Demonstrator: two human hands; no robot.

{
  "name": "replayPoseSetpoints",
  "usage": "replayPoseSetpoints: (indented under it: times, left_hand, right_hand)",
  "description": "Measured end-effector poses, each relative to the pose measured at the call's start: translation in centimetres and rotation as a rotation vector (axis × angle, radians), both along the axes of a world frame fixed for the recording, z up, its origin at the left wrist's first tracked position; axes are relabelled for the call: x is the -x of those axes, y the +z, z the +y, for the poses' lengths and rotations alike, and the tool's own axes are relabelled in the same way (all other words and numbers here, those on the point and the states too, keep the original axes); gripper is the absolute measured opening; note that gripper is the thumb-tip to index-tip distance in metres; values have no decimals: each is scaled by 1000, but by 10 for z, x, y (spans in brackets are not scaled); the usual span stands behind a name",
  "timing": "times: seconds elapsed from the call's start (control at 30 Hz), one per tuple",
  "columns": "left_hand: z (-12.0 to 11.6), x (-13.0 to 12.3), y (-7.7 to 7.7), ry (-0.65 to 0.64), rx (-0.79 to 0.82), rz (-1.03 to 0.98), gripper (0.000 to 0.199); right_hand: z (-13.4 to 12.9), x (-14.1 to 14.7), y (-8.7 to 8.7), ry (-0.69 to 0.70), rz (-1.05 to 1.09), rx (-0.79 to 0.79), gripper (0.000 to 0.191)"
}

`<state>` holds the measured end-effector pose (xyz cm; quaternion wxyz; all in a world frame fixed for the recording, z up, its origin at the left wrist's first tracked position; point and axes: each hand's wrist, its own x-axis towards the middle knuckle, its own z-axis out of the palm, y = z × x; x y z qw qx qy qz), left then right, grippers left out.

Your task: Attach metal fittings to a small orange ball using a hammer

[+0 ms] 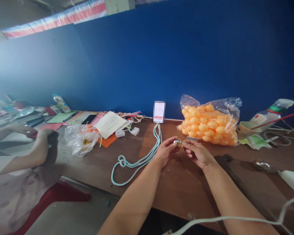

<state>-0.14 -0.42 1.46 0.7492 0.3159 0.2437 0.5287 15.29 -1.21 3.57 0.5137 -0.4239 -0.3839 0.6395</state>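
A small shiny silver-gold ball (177,143) is held above the brown tabletop between the thumb and fingers of my left hand (167,150). My right hand (196,152) is closed in a pinch at the ball's right side. What lies between its fingertips is too small to make out. Just behind my hands is a clear plastic bag (231,104) filled with orange egg-shaped plastic pieces (205,125). A flat grey piece (192,138) lies between the bag and my right hand.
A phone (159,112) on a pale blue cord (137,168) leans at the blue partition (147,65). Left are a crumpled bag (80,139), papers (110,124) and a co-worker's arm (38,151). Right are a bottle (271,112), a cup (247,129) and a shiny silver object (261,164).
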Motion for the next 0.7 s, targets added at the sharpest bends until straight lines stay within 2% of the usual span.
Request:
replayPoseSetpoints:
  times: [0.37, 0.7]
  left_hand:
    - [0, 1, -1, 16, -21, 1, 46]
    - [0, 1, -1, 6, -17, 4, 41]
  right_hand:
    - [0, -2, -2, 33, 3, -22, 21]
    - [1, -4, -5, 44, -7, -16, 21]
